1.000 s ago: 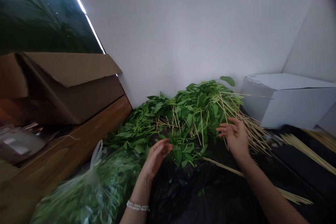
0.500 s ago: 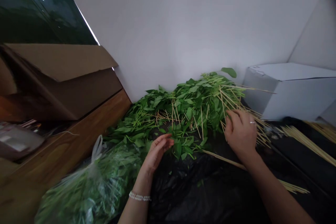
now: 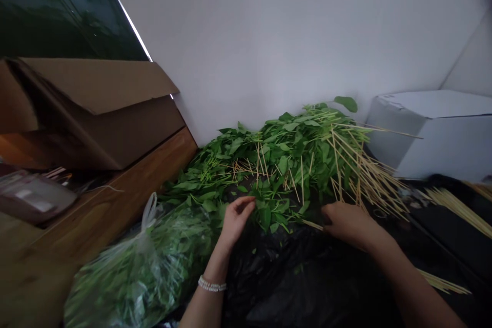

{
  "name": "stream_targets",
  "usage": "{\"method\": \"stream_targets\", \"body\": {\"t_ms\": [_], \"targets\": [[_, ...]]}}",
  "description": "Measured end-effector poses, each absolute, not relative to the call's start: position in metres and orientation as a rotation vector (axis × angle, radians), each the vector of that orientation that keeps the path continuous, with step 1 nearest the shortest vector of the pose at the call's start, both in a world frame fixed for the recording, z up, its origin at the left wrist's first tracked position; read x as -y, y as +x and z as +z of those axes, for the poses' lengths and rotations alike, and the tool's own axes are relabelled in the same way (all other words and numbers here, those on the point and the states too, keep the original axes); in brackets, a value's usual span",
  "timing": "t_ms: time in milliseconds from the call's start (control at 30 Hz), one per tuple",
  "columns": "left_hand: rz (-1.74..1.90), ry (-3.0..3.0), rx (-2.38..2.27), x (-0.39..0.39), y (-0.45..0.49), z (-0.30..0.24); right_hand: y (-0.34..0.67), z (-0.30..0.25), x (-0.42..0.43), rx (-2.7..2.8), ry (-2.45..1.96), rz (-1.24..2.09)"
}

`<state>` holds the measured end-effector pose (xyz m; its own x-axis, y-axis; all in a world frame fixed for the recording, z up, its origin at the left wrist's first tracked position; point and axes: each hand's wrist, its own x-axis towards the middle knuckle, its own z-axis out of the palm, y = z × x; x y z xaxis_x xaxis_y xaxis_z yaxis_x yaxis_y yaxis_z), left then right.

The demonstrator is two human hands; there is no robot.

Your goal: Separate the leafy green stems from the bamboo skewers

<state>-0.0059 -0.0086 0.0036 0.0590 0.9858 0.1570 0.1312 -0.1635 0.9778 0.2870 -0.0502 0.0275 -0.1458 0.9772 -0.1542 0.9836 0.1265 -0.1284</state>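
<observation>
My left hand [image 3: 237, 219] hovers at the left edge of a small bunch of leafy green stems [image 3: 269, 212]. Its fingers are loosely curled, with a gap between thumb and forefinger and nothing seen in it. My right hand [image 3: 349, 223] is low over the black plastic sheet [image 3: 292, 271], its fingers bent down on thin wooden sticks [image 3: 312, 224]. Their pale tips poke out left of the fingers; the hand covers the middle part. Behind both hands lies a heap of leafy greens [image 3: 284, 148], with many skewer-like sticks [image 3: 378, 184] spreading from its right side.
A tied clear plastic bag of greens [image 3: 149, 266] sits at the left front. Beyond it, an open cardboard box [image 3: 134, 130] rests on a wooden surface [image 3: 161, 164]. To the right are a white box [image 3: 449, 133] and more loose sticks [image 3: 461, 210]. A white wall [image 3: 269, 36] stands behind.
My right hand has come down from beside the heap's sticks onto the sticks lying on the black sheet. My left hand's fingers have curled in more. The view has shifted slightly.
</observation>
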Motion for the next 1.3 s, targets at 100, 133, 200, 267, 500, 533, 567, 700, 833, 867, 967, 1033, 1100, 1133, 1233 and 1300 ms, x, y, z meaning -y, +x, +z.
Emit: {"method": "stream_targets", "body": {"t_ms": [100, 133, 200, 267, 500, 533, 567, 700, 833, 867, 967, 1033, 1100, 1133, 1233, 1300], "targets": [[1.137, 1.881, -1.277, 0.010, -0.003, -0.004, 0.285, 0.019, 0.048, -2.350, 1.982, -0.314], [1.057, 2.014, -1.288, 0.011, -0.002, -0.006, 0.285, 0.016, 0.048, -2.373, 1.962, -0.319], [0.878, 2.200, -1.290, 0.014, -0.001, -0.010, 0.284, 0.014, 0.047, -2.445, 1.923, -0.340], [0.742, 2.300, -1.280, 0.015, -0.002, -0.010, 0.285, 0.015, 0.046, -2.554, 1.892, -0.403], [0.998, 2.061, -1.297, 0.010, -0.011, -0.001, 0.281, 0.039, 0.048, -2.758, 1.866, -0.929], [1.084, 1.974, -1.332, 0.008, -0.013, -0.002, 0.279, 0.041, 0.047, -2.771, 1.859, -0.954], [1.156, 1.894, -1.371, 0.006, -0.015, -0.003, 0.278, 0.041, 0.047, -2.785, 1.853, -0.964], [1.314, 1.747, -1.508, -0.003, -0.020, -0.012, 0.273, 0.034, 0.044, -2.854, 1.814, -0.912], [1.305, 1.798, -1.596, -0.005, -0.022, -0.016, 0.265, 0.027, 0.043, -2.851, 1.793, -0.816], [1.292, 1.821, -1.605, -0.005, -0.021, -0.015, 0.262, 0.025, 0.043, -2.843, 1.798, -0.787], [1.289, 1.851, -1.602, -0.005, -0.021, -0.015, 0.249, 0.020, 0.047, -2.815, 1.784, -0.738], [1.310, 1.838, -1.582, -0.007, -0.022, -0.016, 0.239, 0.015, 0.051, -2.805, 1.714, -0.764], [1.349, 1.762, -1.545, -0.009, -0.025, -0.017, 0.231, 0.010, 0.055, -2.801, 1.641, -0.784], [1.363, 1.686, -1.520, -0.010, -0.027, -0.017, 0.228, 0.007, 0.056, -2.800, 1.622, -0.784], [1.345, 1.380, -1.419, -0.010, -0.033, -0.011, 0.223, 0.003, 0.057, -2.785, 1.622, -0.797], [1.333, 1.197, -1.321, -0.008, -0.038, -0.001, 0.223, 0.002, 0.057, -2.763, 1.634, -0.823]]}}
